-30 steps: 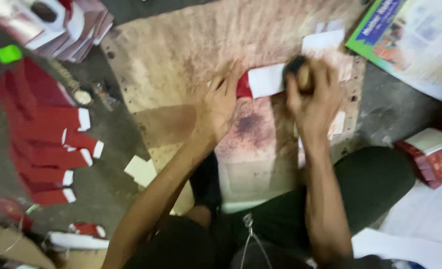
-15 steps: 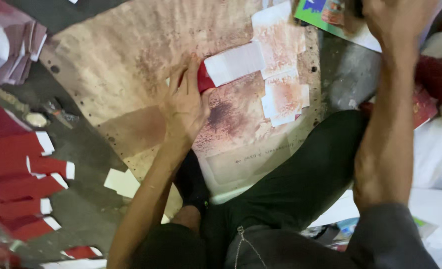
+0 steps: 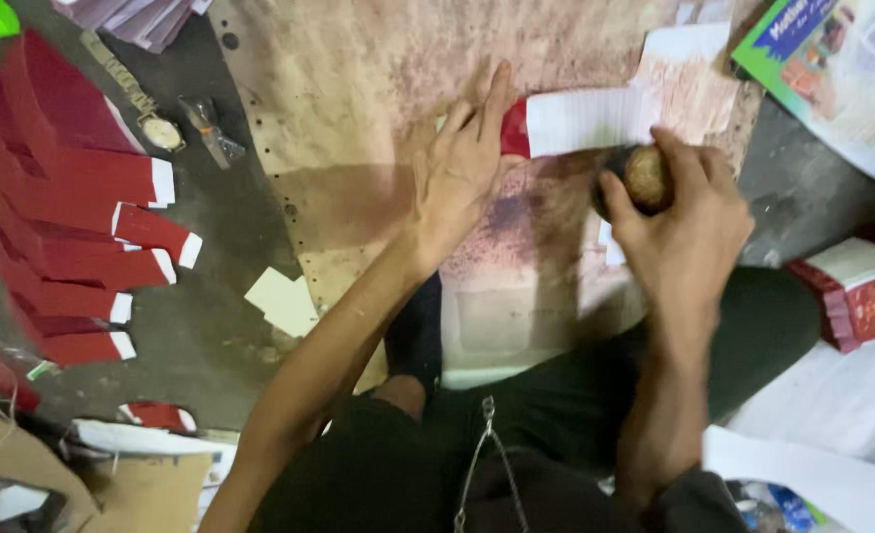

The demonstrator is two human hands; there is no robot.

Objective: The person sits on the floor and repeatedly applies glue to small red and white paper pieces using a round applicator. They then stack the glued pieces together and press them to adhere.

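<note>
I see the stained board (image 3: 378, 89) lying on the floor; on its upper right part the red-and-white paper strip (image 3: 575, 120) runs left-right, red end leftward. My left hand (image 3: 462, 168) presses flat on that end; my right hand (image 3: 679, 212) grips a round brown pad (image 3: 646, 178) just below the strip.

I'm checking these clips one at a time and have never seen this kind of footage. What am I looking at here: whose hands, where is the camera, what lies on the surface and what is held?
There is no machine: a seated person works with bare hands, and the camera sits on their head looking down. The left hand presses flat on a red and white paper piece lying on a stained brown board. The right hand grips a small round brownish object at that paper's edge; what it is cannot be told. To the left, red paper pieces with white tips lie fanned in a row on the dark floor, near a wristwatch.
</note>
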